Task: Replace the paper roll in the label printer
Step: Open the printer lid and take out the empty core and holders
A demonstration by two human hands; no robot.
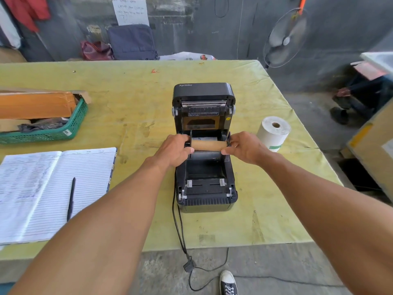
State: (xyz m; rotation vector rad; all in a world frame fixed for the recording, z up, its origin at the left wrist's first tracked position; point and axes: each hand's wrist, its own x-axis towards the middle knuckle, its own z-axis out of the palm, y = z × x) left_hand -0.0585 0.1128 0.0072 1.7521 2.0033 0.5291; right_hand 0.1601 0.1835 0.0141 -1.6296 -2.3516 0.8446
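A black label printer (205, 188) stands in the middle of the yellow-green table (136, 99) with its lid (203, 92) swung up and back. Inside its bay a bare brown cardboard core (208, 145) sits between two black roll holders. My left hand (174, 151) grips the left end of the core and its holder. My right hand (244, 146) grips the right end. A full white paper roll (274, 132) stands upright on the table to the right of the printer, apart from my right hand.
An open lined notebook (53, 188) with a black pen (71, 199) lies at the left front. A green basket (53, 133) holding cardboard sits further back left. The printer's cables (178, 226) hang over the front table edge. A fan (285, 39) stands beyond the right corner.
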